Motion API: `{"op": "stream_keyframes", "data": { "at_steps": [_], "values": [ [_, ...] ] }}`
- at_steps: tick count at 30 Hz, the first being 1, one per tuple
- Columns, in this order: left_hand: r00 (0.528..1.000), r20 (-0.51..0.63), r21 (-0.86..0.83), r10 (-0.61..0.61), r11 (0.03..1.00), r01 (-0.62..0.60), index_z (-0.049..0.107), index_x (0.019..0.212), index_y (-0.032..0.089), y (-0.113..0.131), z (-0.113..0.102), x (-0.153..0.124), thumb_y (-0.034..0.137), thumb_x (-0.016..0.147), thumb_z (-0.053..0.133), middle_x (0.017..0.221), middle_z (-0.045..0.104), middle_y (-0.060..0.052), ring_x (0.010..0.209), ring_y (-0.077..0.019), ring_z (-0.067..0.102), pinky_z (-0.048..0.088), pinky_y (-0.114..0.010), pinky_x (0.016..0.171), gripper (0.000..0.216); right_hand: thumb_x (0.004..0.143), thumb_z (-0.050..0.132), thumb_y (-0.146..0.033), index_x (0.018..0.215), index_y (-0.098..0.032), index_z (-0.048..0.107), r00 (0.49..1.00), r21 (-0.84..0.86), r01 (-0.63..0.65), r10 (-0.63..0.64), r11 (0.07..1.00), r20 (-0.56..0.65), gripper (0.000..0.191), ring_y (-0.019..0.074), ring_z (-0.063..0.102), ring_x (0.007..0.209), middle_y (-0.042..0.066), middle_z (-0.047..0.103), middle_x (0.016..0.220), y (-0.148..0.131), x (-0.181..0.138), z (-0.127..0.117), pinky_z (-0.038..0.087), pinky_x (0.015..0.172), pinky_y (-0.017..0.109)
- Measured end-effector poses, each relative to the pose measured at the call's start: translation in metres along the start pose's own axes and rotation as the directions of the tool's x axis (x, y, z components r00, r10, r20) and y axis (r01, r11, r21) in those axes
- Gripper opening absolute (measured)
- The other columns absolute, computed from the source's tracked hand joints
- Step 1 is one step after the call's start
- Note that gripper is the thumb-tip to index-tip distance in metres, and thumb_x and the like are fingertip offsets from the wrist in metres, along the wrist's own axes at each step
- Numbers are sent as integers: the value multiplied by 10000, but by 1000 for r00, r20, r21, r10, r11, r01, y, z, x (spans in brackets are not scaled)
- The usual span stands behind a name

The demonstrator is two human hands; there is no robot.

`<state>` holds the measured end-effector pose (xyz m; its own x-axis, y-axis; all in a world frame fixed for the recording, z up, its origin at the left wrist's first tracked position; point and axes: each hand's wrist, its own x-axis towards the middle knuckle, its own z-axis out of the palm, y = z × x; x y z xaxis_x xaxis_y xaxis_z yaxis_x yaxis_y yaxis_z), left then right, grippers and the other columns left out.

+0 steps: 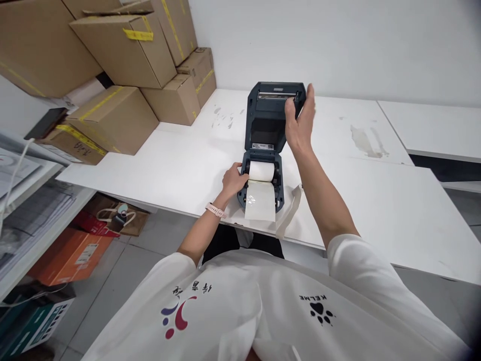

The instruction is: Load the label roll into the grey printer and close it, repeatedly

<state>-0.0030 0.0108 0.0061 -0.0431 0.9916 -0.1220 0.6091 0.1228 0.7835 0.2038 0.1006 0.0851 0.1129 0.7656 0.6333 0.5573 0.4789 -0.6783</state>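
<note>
A dark label printer [280,188] stands near the table's front edge with its lid [267,131] raised. Inside the base sits a white label roll [261,171], and a strip of labels [260,201] runs from it over the front edge. My left hand [233,180] grips the left side of the base, its thumb at the roll's left end. At the lid's upper right edge, my right hand [300,123] holds on with the thumb on the inner face and the fingers along the outside. A loose curled strip of backing paper [291,213] lies to the printer's right.
Stacked cardboard boxes [112,118] occupy the left end of the white table [188,165], against the wall. A shelf with papers [37,220] and an orange box [71,255] are at the lower left. Torn residue [364,140] marks the tabletop at right.
</note>
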Motion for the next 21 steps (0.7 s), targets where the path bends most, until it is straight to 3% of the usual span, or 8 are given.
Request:
{"op": "stream_keyframes", "data": {
  "at_steps": [3, 5, 6, 8, 11, 14, 18, 21],
  "values": [
    [1000, -11, -14, 20, 1000, -20, 606, 1223, 193, -1, 1, 1, 219, 783, 584, 804, 633, -30, 772, -230, 608, 392, -320, 658, 441, 992, 348, -648, 1544, -319, 337, 998, -75, 59, -60, 995, -24, 643, 333, 241, 1552, 52, 378, 1604, -30, -30, -13, 202, 1282, 581],
    [999, -19, 18, 38, 999, -38, 622, 1182, 189, 0, 2, 0, 193, 777, 567, 794, 621, -29, 784, -233, 603, 391, -324, 679, 409, 996, 396, -583, 1393, -275, 551, 979, -130, 99, -73, 987, 192, 525, 342, 461, 1412, 95, 579, 1428, -40, -50, -14, 331, 1217, 577],
    [999, -23, 35, 46, 998, -45, 629, 1168, 190, 0, 2, 0, 181, 774, 562, 786, 614, -27, 787, -233, 601, 391, -324, 690, 400, 983, 441, -559, 1327, -256, 612, 931, -162, 114, -49, 980, 362, 489, 350, 544, 1327, 105, 643, 1343, -40, -58, -12, 402, 1157, 578],
    [998, -27, 46, 51, 998, -49, 633, 1157, 192, 1, 2, 0, 165, 768, 560, 773, 602, -19, 783, -228, 597, 392, -322, 703, 396, 910, 588, -523, 1305, -237, 643, 740, -248, 151, 57, 957, 670, 490, 378, 617, 1232, 118, 686, 1300, -34, -67, -4, 483, 1050, 573],
    [999, -36, 10, 33, 999, -33, 630, 1164, 193, 1, 3, 1, 155, 765, 562, 775, 594, -10, 771, -215, 590, 394, -315, 701, 407, 756, 772, -470, 1408, -209, 573, 510, -390, 221, 234, 894, 827, 730, 444, 623, 1219, 165, 678, 1332, -19, -68, 14, 479, 1017, 603],
    [999, -42, -27, 19, 999, -20, 628, 1166, 197, -1, 4, 1, 153, 762, 565, 776, 586, -3, 765, -204, 581, 390, -308, 692, 411, 669, 829, -459, 1389, -211, 590, 465, -400, 212, 268, 892, 844, 798, 444, 641, 1183, 160, 704, 1280, -11, -59, 18, 483, 1008, 596],
    [999, -41, -51, 34, 998, -36, 626, 1170, 191, -4, 6, 1, 167, 764, 572, 764, 571, 5, 754, -198, 565, 376, -306, 679, 411, 623, 852, -469, 1324, -267, 637, 410, -70, -35, 79, 997, 909, 761, 353, 647, 1194, 66, 679, 1341, -8, -44, -17, 523, 1021, 492],
    [999, -40, -68, 30, 997, -33, 626, 1164, 196, -6, 7, 2, 176, 761, 574, 748, 554, 16, 737, -188, 551, 366, -301, 668, 407, 614, 871, -439, 1371, -259, 608, 535, 171, -245, -14, 954, 845, 821, 324, 644, 1202, 64, 674, 1351, 2, -38, -63, 534, 1009, 447]
  ]
}}
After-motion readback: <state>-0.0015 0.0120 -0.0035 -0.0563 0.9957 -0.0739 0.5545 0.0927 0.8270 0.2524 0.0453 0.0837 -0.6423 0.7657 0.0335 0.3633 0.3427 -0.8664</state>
